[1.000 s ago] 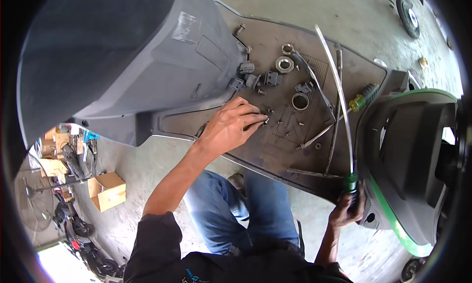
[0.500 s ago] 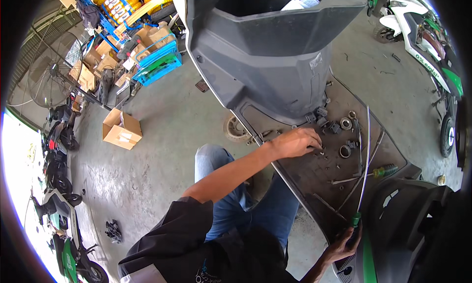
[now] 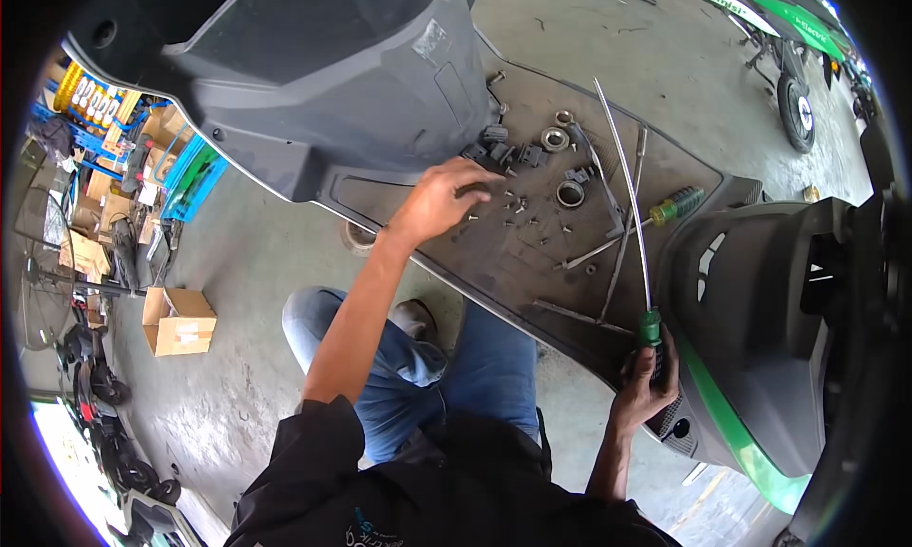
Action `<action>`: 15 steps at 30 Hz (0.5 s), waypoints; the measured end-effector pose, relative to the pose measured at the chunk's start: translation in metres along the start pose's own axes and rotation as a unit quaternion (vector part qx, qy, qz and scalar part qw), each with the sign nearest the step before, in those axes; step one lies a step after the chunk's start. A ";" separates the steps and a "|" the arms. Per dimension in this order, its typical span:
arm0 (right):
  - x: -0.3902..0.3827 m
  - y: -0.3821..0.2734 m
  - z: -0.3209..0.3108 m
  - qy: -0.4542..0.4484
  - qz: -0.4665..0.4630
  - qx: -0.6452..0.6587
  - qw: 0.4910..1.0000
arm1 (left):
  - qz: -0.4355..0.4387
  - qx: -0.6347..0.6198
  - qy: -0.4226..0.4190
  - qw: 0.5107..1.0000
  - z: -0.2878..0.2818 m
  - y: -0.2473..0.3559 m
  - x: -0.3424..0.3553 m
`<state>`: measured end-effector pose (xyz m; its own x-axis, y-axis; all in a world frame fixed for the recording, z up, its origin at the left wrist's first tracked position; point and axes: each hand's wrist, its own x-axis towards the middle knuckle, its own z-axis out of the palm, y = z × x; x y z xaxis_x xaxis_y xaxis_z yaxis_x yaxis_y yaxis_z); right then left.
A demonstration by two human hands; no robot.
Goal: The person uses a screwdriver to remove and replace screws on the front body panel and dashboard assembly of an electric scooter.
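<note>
My left hand hovers over the scooter's dusty floorboard; thumb and forefinger are apart, with nothing visible between them. Just beyond its fingertips lie several small screws and black plastic blocks. In my right hand is a long screwdriver, gripped by its green handle with the thin shaft pointing up and away. A second screwdriver, with a yellow-green handle, lies on the floorboard. Nearby are a metal ring with a bracket and a smaller metal ring.
The scooter's grey front panel rises at the far left of the floorboard. Its dark seat-side body stands at the right. A cardboard box sits on the floor to the left, and another scooter is parked at the far right.
The view has swung to the right. My left hand has drawn back slightly from the screws, and its fingers have spread. My right hand still holds the green-handled screwdriver.
</note>
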<state>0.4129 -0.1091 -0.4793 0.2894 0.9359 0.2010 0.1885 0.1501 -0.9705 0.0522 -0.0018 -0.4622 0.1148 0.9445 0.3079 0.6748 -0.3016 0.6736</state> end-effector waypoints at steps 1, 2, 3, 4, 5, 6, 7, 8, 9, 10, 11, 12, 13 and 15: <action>0.000 0.006 -0.002 0.009 -0.012 -0.006 1.000 | -0.002 0.017 0.034 0.999 0.001 0.000 0.000; -0.001 0.006 -0.003 0.009 -0.010 -0.008 1.000 | -0.003 0.015 0.033 0.999 0.004 0.001 -0.002; -0.002 0.006 -0.004 0.013 -0.009 -0.014 1.000 | 0.006 0.032 0.037 0.999 0.006 0.004 -0.002; -0.001 0.006 -0.004 0.016 -0.009 -0.020 1.000 | 0.015 0.050 0.042 0.998 0.008 0.005 -0.004; -0.001 0.005 -0.005 0.014 -0.009 -0.022 1.000 | 0.013 0.048 0.043 0.998 0.012 0.005 -0.004; -0.002 0.003 -0.004 0.014 -0.006 -0.022 1.000 | 0.012 0.056 0.062 0.996 0.015 0.006 -0.004; -0.002 0.002 -0.004 0.014 -0.004 -0.024 1.000 | 0.011 0.064 0.081 0.995 0.017 0.007 -0.004; -0.002 0.003 -0.004 0.012 -0.004 -0.024 1.000 | 0.010 0.063 0.083 0.995 0.020 0.008 -0.005; -0.002 0.004 -0.002 0.008 -0.006 -0.024 1.000 | 0.023 0.069 0.076 0.994 0.018 0.011 -0.006; -0.003 0.004 -0.001 0.003 -0.008 -0.024 1.000 | 0.036 0.075 0.071 0.994 0.019 0.014 -0.008; -0.004 0.004 -0.001 -0.003 -0.010 -0.023 1.000 | 0.032 0.077 0.076 0.994 0.024 0.015 -0.011; -0.007 0.004 0.001 -0.004 -0.011 -0.032 0.999 | 0.014 0.087 0.079 0.993 0.026 0.015 -0.016; -0.008 0.003 0.002 0.000 -0.015 -0.041 0.999 | 0.001 0.095 0.083 0.992 0.031 0.017 -0.014; -0.008 0.004 0.000 0.002 -0.022 -0.035 0.999 | 0.006 0.104 0.095 0.990 0.035 0.021 -0.011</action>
<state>0.4116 -0.1162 -0.4848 0.2837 0.9272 0.2447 0.2660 0.1691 -0.9490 0.0903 -0.0139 -0.4748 -0.0018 0.8936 0.4489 0.8117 -0.2609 0.5226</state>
